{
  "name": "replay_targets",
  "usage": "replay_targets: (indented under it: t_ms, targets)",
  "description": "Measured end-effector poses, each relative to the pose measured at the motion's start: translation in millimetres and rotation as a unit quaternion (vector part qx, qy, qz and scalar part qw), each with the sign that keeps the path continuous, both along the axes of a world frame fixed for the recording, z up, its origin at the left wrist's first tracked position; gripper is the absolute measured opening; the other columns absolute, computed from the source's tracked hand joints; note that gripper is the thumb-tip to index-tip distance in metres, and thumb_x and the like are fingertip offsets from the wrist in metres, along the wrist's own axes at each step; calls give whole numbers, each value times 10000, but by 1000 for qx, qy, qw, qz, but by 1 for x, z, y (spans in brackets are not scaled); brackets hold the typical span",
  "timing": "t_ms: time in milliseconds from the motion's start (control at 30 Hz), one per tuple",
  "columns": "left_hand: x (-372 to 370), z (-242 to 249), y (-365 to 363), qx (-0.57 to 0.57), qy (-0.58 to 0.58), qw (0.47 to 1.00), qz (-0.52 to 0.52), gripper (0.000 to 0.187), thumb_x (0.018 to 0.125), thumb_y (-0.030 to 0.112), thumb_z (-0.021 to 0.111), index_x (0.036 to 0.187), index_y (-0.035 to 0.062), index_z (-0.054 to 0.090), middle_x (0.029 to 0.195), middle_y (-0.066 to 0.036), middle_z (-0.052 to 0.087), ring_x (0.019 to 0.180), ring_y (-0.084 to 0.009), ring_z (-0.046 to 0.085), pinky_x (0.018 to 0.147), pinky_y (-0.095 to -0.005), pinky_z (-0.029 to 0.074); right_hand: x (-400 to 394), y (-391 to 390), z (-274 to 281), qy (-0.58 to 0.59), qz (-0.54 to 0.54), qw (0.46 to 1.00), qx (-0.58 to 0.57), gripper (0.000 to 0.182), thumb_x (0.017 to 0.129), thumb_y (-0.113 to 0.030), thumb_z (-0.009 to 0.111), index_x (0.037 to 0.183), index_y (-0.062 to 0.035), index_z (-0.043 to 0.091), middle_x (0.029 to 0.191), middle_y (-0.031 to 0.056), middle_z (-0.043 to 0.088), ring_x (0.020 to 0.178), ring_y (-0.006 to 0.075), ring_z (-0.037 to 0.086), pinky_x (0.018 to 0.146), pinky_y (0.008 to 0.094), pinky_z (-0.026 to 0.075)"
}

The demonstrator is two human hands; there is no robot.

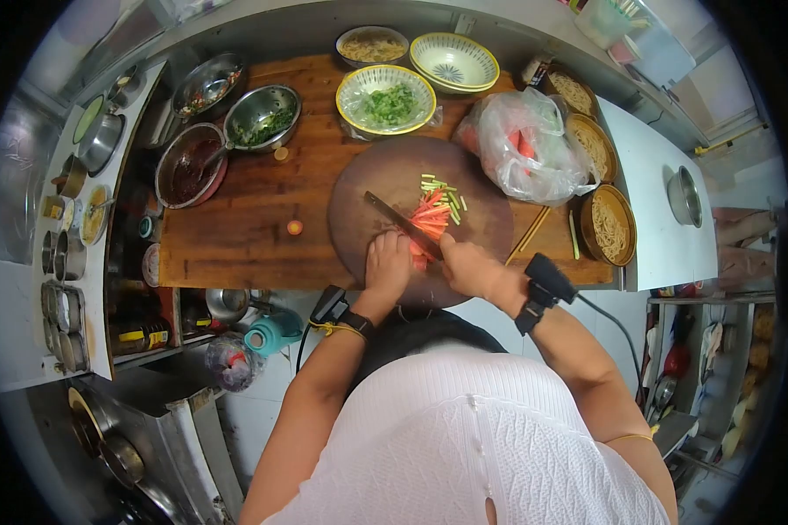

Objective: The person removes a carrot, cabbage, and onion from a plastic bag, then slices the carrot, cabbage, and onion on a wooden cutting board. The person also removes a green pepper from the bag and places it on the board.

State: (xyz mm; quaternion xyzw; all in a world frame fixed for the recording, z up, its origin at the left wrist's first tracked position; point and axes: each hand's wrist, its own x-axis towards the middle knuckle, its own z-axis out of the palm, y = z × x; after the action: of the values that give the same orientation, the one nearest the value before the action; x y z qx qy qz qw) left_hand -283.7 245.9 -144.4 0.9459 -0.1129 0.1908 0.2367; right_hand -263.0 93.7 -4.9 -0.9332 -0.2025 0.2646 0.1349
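On the round wooden chopping board [359,184], my right hand [471,265] is closed around the handle end of a kitchen knife [392,212]. The blade lies slantwise over orange-red strips, seemingly carrot [431,214]. My left hand [389,262] rests at the board's near edge with its fingers bent together against the uncut carrot piece [418,261], close to the blade. The underside of those fingers is hidden. Short green-and-pale sticks [453,203] lie beyond the carrot strips.
A plastic bag of red items [534,144] sits right of the board, near chopsticks [529,232] and bowls of noodles [610,226]. Behind is a bowl of chopped greens [390,105]. Metal bowls [263,116] stand left. A carrot slice [295,227] lies on the wooden table [236,254].
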Motion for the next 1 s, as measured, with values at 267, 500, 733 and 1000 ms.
replay_targets:
  t_ms: [267,500,733,1000]
  targets:
    - [-3,4,-2,-18,23,999,25,192,725,85,575,883,31,480,928,-156,495,892,-330,480,793,-419,398,-12,2,-24,-11,-42,999,19,197,789,-82,510,942,21,440,809,297,604,813,430,602,716,503,471]
    - [-3,7,-1,-30,20,998,42,166,753,84,556,884,28,471,908,-163,475,876,-341,463,785,-433,384,-22,8,-24,-9,-60,998,-2,190,793,-89,508,935,17,441,787,293,605,788,436,603,699,505,474]
    - [-5,1,0,-76,9,996,47,142,779,91,554,883,24,485,895,-160,480,869,-346,460,775,-438,384,-3,5,2,4,7,1000,-11,204,785,-83,524,945,23,455,843,280,612,836,430,598,738,491,472]
    - [-26,6,10,-113,29,988,-102,149,773,54,565,921,44,577,971,-129,536,902,-322,528,789,-386,451,-23,-2,2,-1,-11,1000,-5,201,774,-77,537,922,21,444,834,292,608,824,431,602,719,492,479]
